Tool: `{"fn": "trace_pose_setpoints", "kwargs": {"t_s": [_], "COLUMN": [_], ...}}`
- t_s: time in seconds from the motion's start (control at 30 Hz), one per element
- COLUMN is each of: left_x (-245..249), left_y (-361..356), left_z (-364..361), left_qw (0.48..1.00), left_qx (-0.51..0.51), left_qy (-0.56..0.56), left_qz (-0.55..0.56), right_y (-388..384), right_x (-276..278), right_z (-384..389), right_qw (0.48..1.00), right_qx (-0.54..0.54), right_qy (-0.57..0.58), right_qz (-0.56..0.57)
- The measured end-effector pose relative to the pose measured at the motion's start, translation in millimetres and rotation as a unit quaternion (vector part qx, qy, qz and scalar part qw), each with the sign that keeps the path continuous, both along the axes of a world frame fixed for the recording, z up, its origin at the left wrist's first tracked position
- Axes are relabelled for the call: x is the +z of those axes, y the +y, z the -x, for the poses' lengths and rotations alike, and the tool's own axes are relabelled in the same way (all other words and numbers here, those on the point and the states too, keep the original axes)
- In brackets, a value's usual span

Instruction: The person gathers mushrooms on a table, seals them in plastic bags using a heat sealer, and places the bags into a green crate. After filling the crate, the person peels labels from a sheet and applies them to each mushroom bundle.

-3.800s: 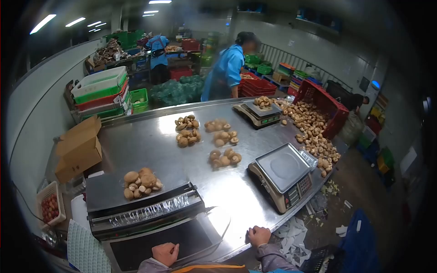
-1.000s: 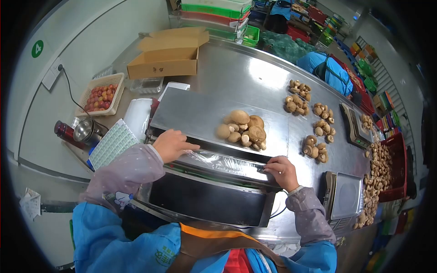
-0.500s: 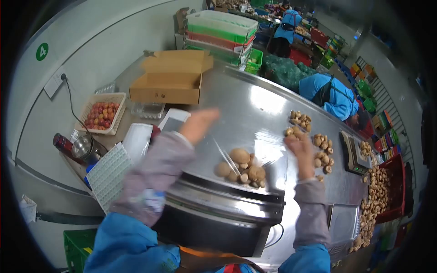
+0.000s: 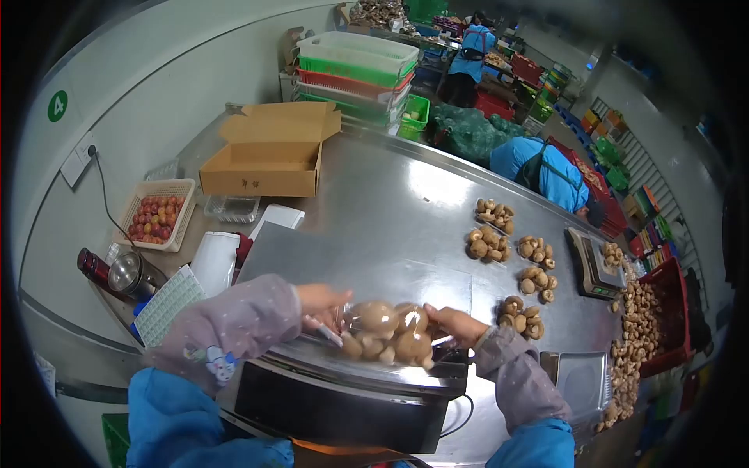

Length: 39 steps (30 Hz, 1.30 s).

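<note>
A pack of brown mushrooms under shiny clear film is between my two hands at the front edge of the steel table, above the black-fronted wrapping unit. My left hand is closed on the pack's left side, with a strip of film bunched by its fingers. On the right side, my right hand grips the pack's edge between thumb and fingers. The underside of the pack is hidden.
Several portions of mushrooms stand at the right, near a scale and a heap of loose mushrooms. An open cardboard box, a basket of red fruit and a metal cup sit left. A co-worker bends beyond the table.
Both hands have come inward and down from apart to the mushrooms, and now hold the pack from its two sides. The film lies closer over it. The whole view has shifted slightly.
</note>
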<state>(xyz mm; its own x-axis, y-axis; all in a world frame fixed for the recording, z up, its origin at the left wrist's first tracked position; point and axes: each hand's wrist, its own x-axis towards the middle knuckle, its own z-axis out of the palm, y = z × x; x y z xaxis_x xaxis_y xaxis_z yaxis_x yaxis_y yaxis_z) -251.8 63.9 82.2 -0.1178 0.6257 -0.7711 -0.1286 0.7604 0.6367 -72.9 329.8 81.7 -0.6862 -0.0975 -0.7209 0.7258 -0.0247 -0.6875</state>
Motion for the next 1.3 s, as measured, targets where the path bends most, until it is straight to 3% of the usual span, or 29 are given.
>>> {"fn": "trace_pose_setpoints", "kwargs": {"t_s": [0.03, 0.1, 0.17, 0.27, 0.3, 0.37, 0.43, 0.47, 0.5, 0.57, 0.63, 0.67, 0.7, 0.73, 0.77, 0.8, 0.83, 0.9, 0.93, 0.97, 1.0, 1.03, 1.07, 1.13, 1.17, 1.2, 1.23, 1.27, 1.3], "left_x": [2.9, 20.1, 13.8, -14.1, -31.1, -60.1, -41.5, -49.4, -47.0, -58.0, -63.9, -70.3, -60.4, -74.1, -98.8, -110.4, -134.2, -134.4, -133.8, -132.8, -131.7, -132.2, -133.5, -129.2, -127.9, -116.1, -130.6, -128.3, -134.4], "left_y": [-13.9, -35.7, -65.6, -88.0, -92.6, -102.0, -116.9, -126.5, -133.8, -142.1, -133.9, -133.6, -127.5, -131.0, -130.0, -130.5, -128.5, -164.4, -174.7, -178.7, -171.2, -166.1, -161.6, -149.2, -146.6, -132.8, -129.8, -118.8, -109.3], "left_z": [-16.6, -48.6, -76.6, -134.7, -138.5, -148.5, -152.5, -151.3, -154.7, -167.9, -186.6, -191.0, -200.7, -198.0, -198.9, -196.6, -193.2, -175.3, -173.3, -170.6, -168.5, -168.3, -171.1, -179.5, -182.1, -181.3, -176.2, -165.0, -155.7], "left_qw": [0.999, 0.995, 0.994, 0.996, 0.995, 0.991, 0.968, 0.949, 0.97, 0.963, 0.895, 0.885, 0.824, 0.802, 0.774, 0.801, 0.777, 0.806, 0.816, 0.818, 0.817, 0.794, 0.77, 0.709, 0.675, 0.697, 0.682, 0.797, 0.813], "left_qx": [0.019, 0.025, -0.022, -0.048, -0.051, -0.01, -0.015, -0.051, 0.013, 0.15, 0.298, 0.391, 0.533, 0.559, 0.579, 0.526, 0.513, 0.315, 0.277, 0.246, 0.24, 0.212, 0.185, 0.132, 0.108, 0.089, 0.101, 0.414, 0.516], "left_qy": [-0.046, -0.096, -0.11, 0.02, 0.009, 0.11, 0.248, 0.305, 0.227, 0.12, 0.23, 0.163, 0.063, 0.005, 0.033, 0.173, 0.247, 0.472, 0.487, 0.51, 0.513, 0.561, 0.606, 0.692, 0.73, 0.71, 0.721, 0.42, 0.216], "left_qz": [-0.01, 0.019, -0.017, 0.079, 0.088, 0.07, -0.042, -0.056, -0.09, -0.189, -0.241, -0.195, -0.182, -0.209, -0.253, -0.23, -0.27, -0.169, -0.14, -0.099, -0.108, -0.093, -0.077, -0.035, -0.018, -0.05, -0.074, -0.132, -0.163], "right_y": [-11.4, -28.5, -50.3, -91.3, -97.4, -99.3, -102.1, -103.3, -102.3, -103.4, -119.3, -127.4, -135.0, -140.2, -151.0, -157.0, -158.8, -163.8, -166.3, -165.6, -161.8, -160.8, -160.4, -152.7, -154.3, -157.0, -161.0, -171.0, -184.9], "right_x": [0.0, 5.1, -1.4, -2.3, -35.1, -92.9, -49.2, -42.7, -42.2, -53.8, -70.3, -67.8, -76.2, -83.2, -89.9, -94.4, -97.0, -101.7, -81.4, -108.4, -96.9, -84.4, -87.4, -96.7, -99.7, -102.1, -104.1, -101.2, -95.3], "right_z": [-12.4, -46.1, -84.1, -120.9, -134.6, -153.5, -152.5, -159.3, -167.5, -184.0, -192.3, -194.4, -196.3, -195.3, -193.8, -192.2, -191.1, -189.1, -190.1, -189.4, -193.0, -196.3, -196.6, -188.8, -181.0, -173.3, -165.1, -150.6, -141.6], "right_qw": [0.999, 0.998, 0.995, 0.981, 0.953, 0.931, 0.935, 0.93, 0.941, 0.947, 0.932, 0.943, 0.936, 0.92, 0.91, 0.9, 0.893, 0.897, 0.894, 0.891, 0.872, 0.833, 0.832, 0.789, 0.788, 0.789, 0.786, 0.826, 0.86], "right_qx": [0.011, 0.059, 0.084, 0.161, 0.174, 0.14, 0.126, 0.092, 0.05, -0.01, -0.187, -0.259, -0.322, -0.371, -0.391, -0.408, -0.42, -0.418, -0.408, -0.399, -0.347, -0.285, -0.289, -0.147, -0.147, -0.104, -0.064, -0.107, -0.151], "right_qy": [0.006, 0.001, 0.028, -0.028, 0.092, 0.132, 0.095, 0.142, 0.137, 0.195, 0.247, 0.171, 0.127, 0.11, 0.114, 0.119, 0.123, 0.11, 0.143, 0.165, 0.191, 0.208, 0.206, 0.253, 0.254, 0.291, 0.326, 0.284, 0.239], "right_qz": [0.044, 0.026, 0.041, -0.101, -0.229, -0.311, -0.318, -0.325, -0.305, -0.257, -0.186, -0.121, -0.066, -0.063, -0.079, -0.095, -0.105, -0.095, -0.12, -0.138, -0.286, -0.426, -0.426, -0.54, -0.541, -0.531, -0.522, -0.475, -0.426]}}
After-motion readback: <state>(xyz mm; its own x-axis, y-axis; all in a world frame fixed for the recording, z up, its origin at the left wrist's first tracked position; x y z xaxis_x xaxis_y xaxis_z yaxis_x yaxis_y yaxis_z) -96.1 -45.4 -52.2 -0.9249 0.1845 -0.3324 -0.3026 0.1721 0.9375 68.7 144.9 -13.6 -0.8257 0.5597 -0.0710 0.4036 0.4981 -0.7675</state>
